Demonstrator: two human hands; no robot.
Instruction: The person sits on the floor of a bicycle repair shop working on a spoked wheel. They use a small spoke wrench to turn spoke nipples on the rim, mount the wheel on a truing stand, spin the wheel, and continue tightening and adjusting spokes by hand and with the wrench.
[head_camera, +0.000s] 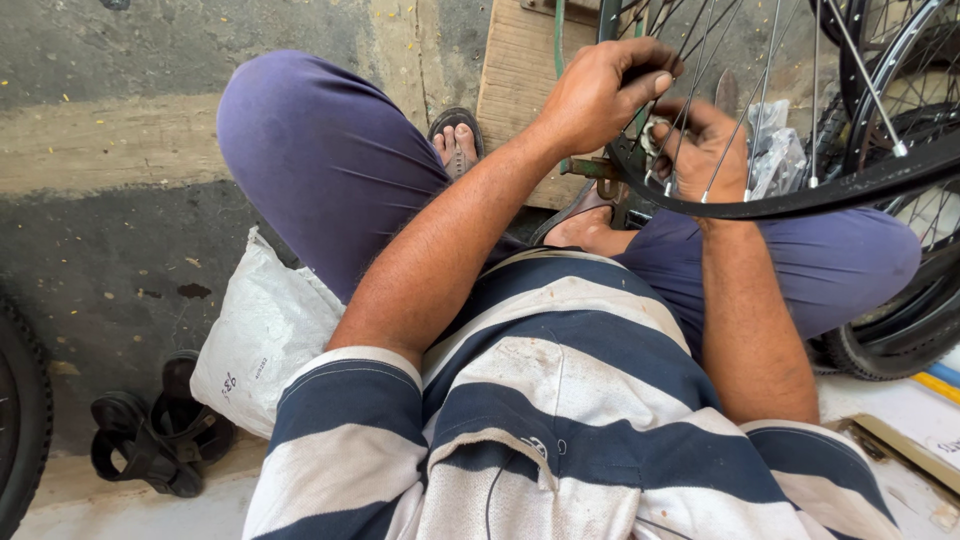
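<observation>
Black wheel rim rests across the lap for steadiness. Left hand clenches it; right hand pinches a spoke.

**A floor-level bicycle repair workshop**

This is a cycle repair spot set on bare, stained concrete floor. A spoked bicycle wheel sits at one o'clock, more wheels stack at three o'clock, and a tyre edge shows at eight o'clock. A wooden board lies at twelve, a white sack and black sandals at eight.
</observation>
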